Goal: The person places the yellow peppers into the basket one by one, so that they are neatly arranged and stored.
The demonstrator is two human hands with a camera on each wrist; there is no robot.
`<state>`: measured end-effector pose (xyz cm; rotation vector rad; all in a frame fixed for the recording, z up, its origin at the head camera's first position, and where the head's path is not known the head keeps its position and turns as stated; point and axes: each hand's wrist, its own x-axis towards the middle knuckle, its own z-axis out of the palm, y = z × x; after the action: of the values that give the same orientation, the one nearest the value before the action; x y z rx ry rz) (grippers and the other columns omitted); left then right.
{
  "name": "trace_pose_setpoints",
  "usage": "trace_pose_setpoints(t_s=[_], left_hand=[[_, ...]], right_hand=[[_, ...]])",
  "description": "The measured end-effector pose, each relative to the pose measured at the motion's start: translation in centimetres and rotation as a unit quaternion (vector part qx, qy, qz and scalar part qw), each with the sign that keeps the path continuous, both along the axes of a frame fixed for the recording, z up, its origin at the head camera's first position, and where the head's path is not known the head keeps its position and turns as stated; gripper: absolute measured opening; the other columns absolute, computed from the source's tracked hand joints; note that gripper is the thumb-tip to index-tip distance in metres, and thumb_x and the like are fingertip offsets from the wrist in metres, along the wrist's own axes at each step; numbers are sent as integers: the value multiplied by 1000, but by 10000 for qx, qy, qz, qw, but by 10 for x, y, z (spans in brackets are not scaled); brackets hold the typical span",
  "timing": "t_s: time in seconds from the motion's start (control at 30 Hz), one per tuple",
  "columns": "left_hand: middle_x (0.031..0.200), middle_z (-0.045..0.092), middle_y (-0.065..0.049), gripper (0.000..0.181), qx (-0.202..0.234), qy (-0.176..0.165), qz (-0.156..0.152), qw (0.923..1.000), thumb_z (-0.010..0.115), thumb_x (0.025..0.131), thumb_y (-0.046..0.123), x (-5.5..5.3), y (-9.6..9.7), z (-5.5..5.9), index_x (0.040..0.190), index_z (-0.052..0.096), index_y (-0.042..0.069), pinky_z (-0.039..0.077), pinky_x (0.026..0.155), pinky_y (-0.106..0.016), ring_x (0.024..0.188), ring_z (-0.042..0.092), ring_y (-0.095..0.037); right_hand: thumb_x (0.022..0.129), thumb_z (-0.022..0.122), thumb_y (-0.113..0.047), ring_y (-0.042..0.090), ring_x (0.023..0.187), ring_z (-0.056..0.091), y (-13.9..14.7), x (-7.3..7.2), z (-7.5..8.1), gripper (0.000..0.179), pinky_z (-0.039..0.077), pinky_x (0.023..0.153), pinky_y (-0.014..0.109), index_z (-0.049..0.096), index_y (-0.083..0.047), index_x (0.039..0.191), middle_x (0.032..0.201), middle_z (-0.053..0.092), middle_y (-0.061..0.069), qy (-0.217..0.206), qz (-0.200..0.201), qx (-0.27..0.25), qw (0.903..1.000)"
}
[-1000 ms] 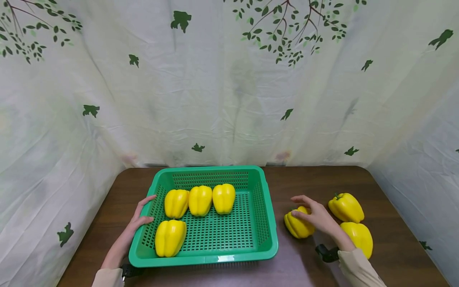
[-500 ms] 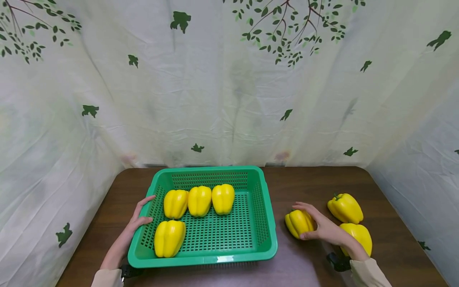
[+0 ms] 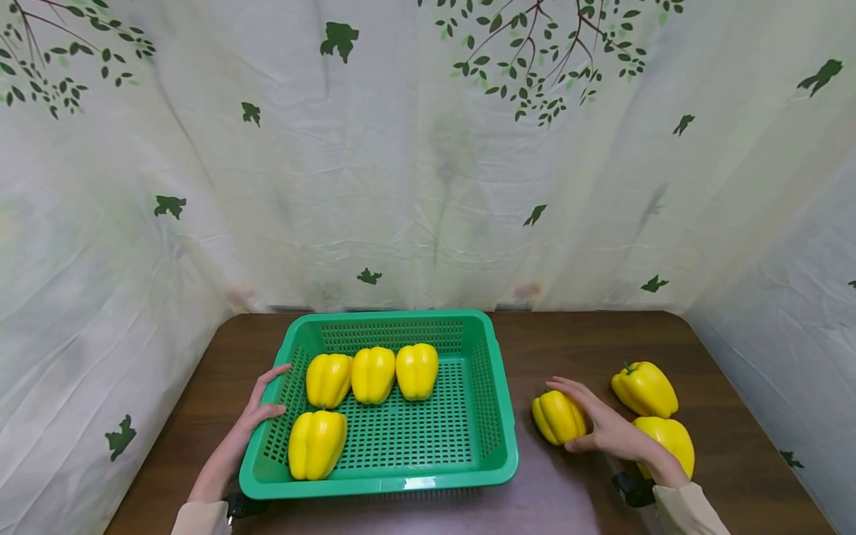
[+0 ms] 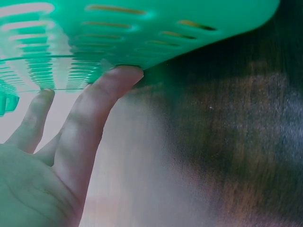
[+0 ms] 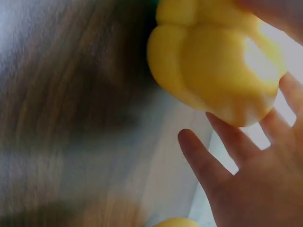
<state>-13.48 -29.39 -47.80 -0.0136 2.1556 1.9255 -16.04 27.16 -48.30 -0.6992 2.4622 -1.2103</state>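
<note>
In the head view my left hand (image 3: 259,405) holds the left side of a green plastic basket (image 3: 414,484), thumb and index finger at the rim. In the left wrist view, other fingers (image 4: 85,127) reach the slotted outer wall. Inside the basket, three yellow bell peppers (image 3: 373,375) stand in a back row and another bell pepper (image 3: 317,446) is at front left. To its right, my right hand (image 3: 605,427) grips a yellow bell pepper (image 3: 556,417), thumb on the near side, fingers on the far side. Fingertips meet its underside in the right wrist view; the little finger sticks out.
Two more yellow bell peppers stand on the brown table (image 3: 555,334), a back one (image 3: 645,388) and a front one (image 3: 672,438) partly behind the right wrist. A pale curtain (image 3: 414,186) with leaf prints surrounds the table at the back and sides.
My right hand has shifted right and toward me, from over the pepper to its right side, with thumb and fingers now around it. The left hand and basket stay put.
</note>
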Motion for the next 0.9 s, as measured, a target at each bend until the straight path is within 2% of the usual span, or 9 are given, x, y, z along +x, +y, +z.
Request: trace_pose_setpoints(t_s=[0.17,0.3,0.57,0.9], left_hand=[[151,-2,-18,58,-6,41,-18,10000,37,97,16,0,0,0,148,13,28,44,85,-40,123,28,-44],[151,-2,-18,58,-28,60,-18,10000,38,97,16,0,0,0,148,14,29,44,85,-39,122,28,-44],[151,-2,-19,57,-7,105,-36,9999,37,97,15,0,0,-2,148,14,28,44,85,-39,122,28,-45],[152,-3,-18,58,-10,25,-38,10000,37,97,17,0,-1,-1,148,13,30,44,85,-40,122,28,-45]], right_hand=[[72,82,-23,32,116,43,-4,0,0,83,36,93,60,39,-15,142,142,38,14,198,-697,352,9967],[70,84,-29,28,108,48,-7,-1,0,83,41,89,53,42,-15,140,134,45,12,460,-1040,482,9923],[72,83,-32,28,104,48,-14,-3,5,81,44,86,50,41,-15,140,130,44,12,821,-1319,251,9875],[75,82,-29,22,106,48,-23,-4,25,83,45,87,41,37,-20,144,132,42,5,1141,-1337,-56,9844]])
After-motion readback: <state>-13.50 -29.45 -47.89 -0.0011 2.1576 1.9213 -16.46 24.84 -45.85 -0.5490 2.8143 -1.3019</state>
